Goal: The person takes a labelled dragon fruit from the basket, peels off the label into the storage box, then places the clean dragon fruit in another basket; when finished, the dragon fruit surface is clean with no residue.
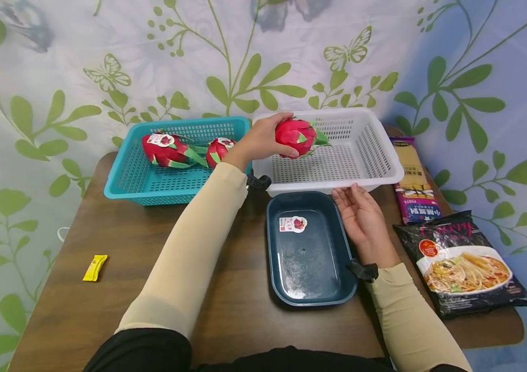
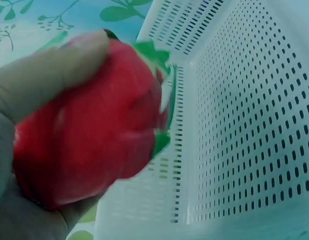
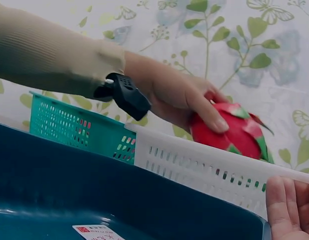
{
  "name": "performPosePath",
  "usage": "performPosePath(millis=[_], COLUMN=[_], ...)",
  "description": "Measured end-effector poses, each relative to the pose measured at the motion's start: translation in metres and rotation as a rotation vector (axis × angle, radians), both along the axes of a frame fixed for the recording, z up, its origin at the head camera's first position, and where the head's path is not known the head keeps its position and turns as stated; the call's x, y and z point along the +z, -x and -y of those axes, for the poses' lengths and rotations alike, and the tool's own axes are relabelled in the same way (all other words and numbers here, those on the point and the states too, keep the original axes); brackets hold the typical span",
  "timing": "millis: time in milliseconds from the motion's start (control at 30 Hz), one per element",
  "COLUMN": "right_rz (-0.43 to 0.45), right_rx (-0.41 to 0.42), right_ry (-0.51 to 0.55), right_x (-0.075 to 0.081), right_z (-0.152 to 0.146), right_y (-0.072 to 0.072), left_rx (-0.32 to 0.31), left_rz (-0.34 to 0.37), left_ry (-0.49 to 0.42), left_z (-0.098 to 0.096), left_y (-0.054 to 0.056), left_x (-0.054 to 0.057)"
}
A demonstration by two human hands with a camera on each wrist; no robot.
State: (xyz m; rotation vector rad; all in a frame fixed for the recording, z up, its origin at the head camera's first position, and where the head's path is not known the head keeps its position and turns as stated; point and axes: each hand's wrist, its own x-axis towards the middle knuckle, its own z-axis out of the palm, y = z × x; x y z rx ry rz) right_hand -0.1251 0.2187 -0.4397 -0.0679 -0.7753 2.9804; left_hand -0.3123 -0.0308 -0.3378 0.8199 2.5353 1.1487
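A red dragon fruit [image 1: 296, 137] with green scale tips is gripped by my left hand [image 1: 263, 137] over the left part of the white basket [image 1: 384, 150]. In the left wrist view, thumb and fingers wrap round the dragon fruit [image 2: 109, 120]. My right hand [image 1: 361, 217] lies palm up with extended fingers, its fingertips at the white basket's front rim. Beside it stands a dark blue tray [image 1: 310, 268], with a dragon fruit sticker [image 1: 293, 224] on its floor. Two more dragon fruits, one at left [image 1: 166, 150] and one partly behind my arm [image 1: 219, 150], lie in the turquoise basket [image 1: 126, 175].
To the right lie a pasta packet [image 1: 414, 181] and a black noodle bag [image 1: 465, 263]. A small yellow packet [image 1: 95, 267] is on the wooden table [image 1: 119, 305] at left. A patterned cloth [image 1: 180, 57] hangs behind the baskets.
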Motion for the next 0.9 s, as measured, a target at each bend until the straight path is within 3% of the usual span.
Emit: performPosePath(millis=[300,467,633,833,900], right_rz=[0.01,0.003,-0.004,0.014,0.013], right_rx=[0.008,0.012,-0.001,-0.012,-0.024], right_ry=[0.013,0.013,0.001,0.004,-0.004], right_x=[-0.001,0.0,0.0,-0.002,-0.003], right_z=[-0.001,-0.002,-0.002,0.0,0.001], right_y=[0.002,0.002,0.002,0.001,0.001], left_rx=[0.021,0.058,0.066,0.048,0.042], left_rz=[0.008,0.009,0.039,0.058,0.035], left_ry=[0.053,0.091,0.129,0.172,0.211], left_z=[-0.003,-0.007,-0.014,-0.021,-0.024], left_y=[0.019,0.032,0.038,0.043,0.044], left_x=[-0.013,-0.012,-0.011,-0.02,-0.023])
